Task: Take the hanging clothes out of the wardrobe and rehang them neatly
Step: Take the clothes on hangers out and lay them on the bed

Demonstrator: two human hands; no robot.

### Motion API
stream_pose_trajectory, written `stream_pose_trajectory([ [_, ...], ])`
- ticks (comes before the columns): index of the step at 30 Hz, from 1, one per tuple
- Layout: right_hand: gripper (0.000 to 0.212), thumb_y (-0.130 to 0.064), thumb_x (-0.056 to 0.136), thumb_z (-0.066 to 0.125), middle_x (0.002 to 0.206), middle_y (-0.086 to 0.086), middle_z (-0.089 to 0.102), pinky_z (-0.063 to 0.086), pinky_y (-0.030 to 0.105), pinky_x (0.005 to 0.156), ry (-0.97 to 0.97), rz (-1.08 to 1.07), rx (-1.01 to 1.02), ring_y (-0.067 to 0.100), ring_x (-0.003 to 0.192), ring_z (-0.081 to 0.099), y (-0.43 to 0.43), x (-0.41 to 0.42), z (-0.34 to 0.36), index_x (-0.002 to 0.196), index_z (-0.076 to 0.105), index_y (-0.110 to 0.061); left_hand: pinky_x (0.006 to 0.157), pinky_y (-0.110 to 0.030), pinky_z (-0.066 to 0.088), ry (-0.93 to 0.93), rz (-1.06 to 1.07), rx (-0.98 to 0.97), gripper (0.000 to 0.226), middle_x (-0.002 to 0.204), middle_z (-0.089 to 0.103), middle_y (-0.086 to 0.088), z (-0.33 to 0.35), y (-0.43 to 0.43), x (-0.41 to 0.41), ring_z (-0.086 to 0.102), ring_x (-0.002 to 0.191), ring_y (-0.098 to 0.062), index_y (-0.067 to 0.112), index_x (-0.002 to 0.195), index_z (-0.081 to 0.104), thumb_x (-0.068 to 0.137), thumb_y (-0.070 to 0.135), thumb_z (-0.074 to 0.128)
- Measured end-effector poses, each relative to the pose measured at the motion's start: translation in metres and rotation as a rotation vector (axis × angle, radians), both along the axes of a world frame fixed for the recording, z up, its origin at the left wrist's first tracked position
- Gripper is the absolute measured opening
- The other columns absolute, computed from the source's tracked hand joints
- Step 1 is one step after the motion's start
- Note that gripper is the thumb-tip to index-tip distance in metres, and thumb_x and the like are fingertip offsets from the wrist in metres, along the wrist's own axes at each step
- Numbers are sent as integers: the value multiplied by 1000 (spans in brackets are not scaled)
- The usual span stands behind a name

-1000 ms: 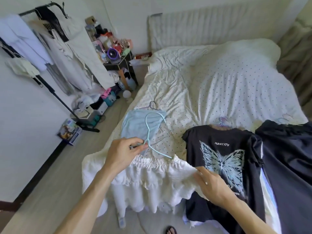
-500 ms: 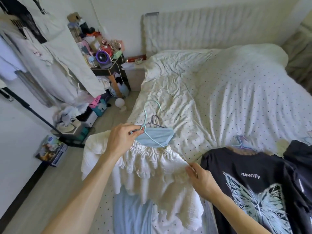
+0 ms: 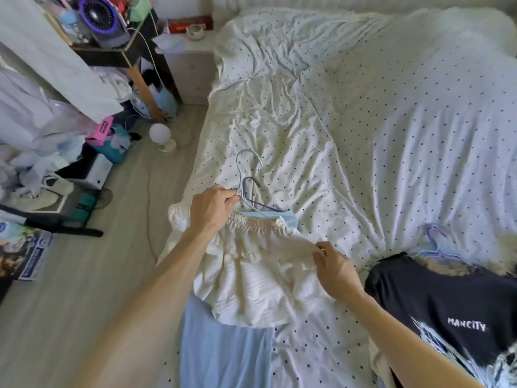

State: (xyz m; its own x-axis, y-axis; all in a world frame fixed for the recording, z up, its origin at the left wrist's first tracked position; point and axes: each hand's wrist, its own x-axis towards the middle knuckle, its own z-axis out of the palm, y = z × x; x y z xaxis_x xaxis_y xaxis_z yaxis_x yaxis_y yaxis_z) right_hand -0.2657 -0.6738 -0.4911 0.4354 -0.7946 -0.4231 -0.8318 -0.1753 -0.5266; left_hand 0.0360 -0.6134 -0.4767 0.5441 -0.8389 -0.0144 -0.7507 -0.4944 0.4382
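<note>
A white ruffled skirt [image 3: 251,275] lies on the dotted bedsheet [image 3: 363,121], on top of a light blue garment [image 3: 223,345] with a dark hanger hook [image 3: 250,183] at its top. My left hand [image 3: 212,211] pinches the neck of a light blue hanger [image 3: 240,169] at the skirt's waistband. My right hand [image 3: 335,270] pinches the skirt's right edge. A black butterfly T-shirt [image 3: 453,309] on a hanger lies at the right.
A clothes rack with pale garments [image 3: 42,65] stands at the left. A dark side table [image 3: 126,51] holds a purple fan [image 3: 96,12]. Shoes, boxes and a white globe lamp [image 3: 161,134] clutter the floor beside the bed.
The white skirt has been drawn up over the light blue garment toward the bed's middle. The blue hanger now sits at the waistband, and my view has tilted down and closer.
</note>
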Motion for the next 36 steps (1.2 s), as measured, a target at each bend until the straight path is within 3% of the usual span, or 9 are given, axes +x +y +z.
stream_pose_trajectory([
  [6, 38, -26, 101, 44, 121, 8, 64, 51, 38, 73, 74, 2, 50, 26, 89, 62, -32, 24, -63, 139, 40, -25, 71, -38, 48, -27, -15, 158, 22, 88, 63, -7, -78, -63, 33, 64, 82, -29, 25, 103, 76, 101, 34, 55],
  [9, 58, -24, 99, 50, 147, 6, 47, 46, 37, 93, 136, 56, 83, 27, 121, 53, -37, 26, -89, 152, 27, -25, 74, -40, 46, -50, -33, 299, 26, 88, 57, -8, -116, -82, 38, 62, 89, -33, 22, 114, 69, 104, 30, 47],
  [11, 71, -30, 98, 53, 157, 3, 34, 37, 36, 108, 203, 123, 118, 25, 137, 40, -37, 27, -105, 157, 15, -25, 88, -45, 47, -26, -60, 445, 36, 116, 58, -13, -142, -88, 37, 56, 112, -34, 18, 137, 51, 106, 29, 37],
  [13, 83, -35, 96, 56, 164, 1, 18, 23, 35, 118, 255, 184, 134, 24, 148, 23, -35, 27, -119, 159, 2, -26, 112, -53, 31, 35, -53, 607, 54, 158, 29, -10, -166, -83, 31, 25, 146, -31, 17, 155, 24, 106, 38, 27],
  [17, 97, -40, 92, 60, 167, 1, -5, 14, 37, 122, 263, 203, 139, 25, 153, 7, -26, 24, -141, 156, -13, -35, 116, -65, 7, 18, -59, 822, 65, 165, -18, -1, -196, -54, 16, -18, 152, -21, 29, 159, -1, 102, 57, 12],
  [22, 95, -37, 94, 57, 167, -2, -7, 27, 42, 118, 259, 216, 117, 25, 151, 13, -29, 31, -149, 157, -13, -31, 110, -72, 15, -152, 2, 825, 64, 162, 15, -14, -190, -37, 8, 10, 150, -30, 28, 153, 26, 100, 60, 14],
  [28, 89, -33, 95, 50, 166, -4, -12, 18, 48, 122, 310, 301, 160, 24, 153, 2, -50, 59, -159, 157, -13, -23, 112, -62, 18, -167, 80, 874, 65, 155, 32, -14, -178, -25, 26, 32, 142, -32, 28, 149, 37, 97, 61, 18],
  [33, 87, -39, 97, 47, 166, -3, -13, 15, 53, 122, 383, 340, 196, 25, 153, -4, -58, 62, -166, 157, -14, -23, 121, -56, -2, -196, -73, 826, 63, 163, -26, -3, -189, 4, 26, -19, 152, -22, 34, 156, -13, 102, 56, 8],
  [36, 84, -34, 97, 49, 166, 3, -9, 14, 48, 124, 312, 274, 147, 26, 153, 1, -44, 50, -152, 158, -8, -24, 123, -54, 0, -160, -122, 706, 65, 162, -28, -1, -190, 30, 1, -20, 151, -24, 33, 155, -16, 101, 58, 9],
])
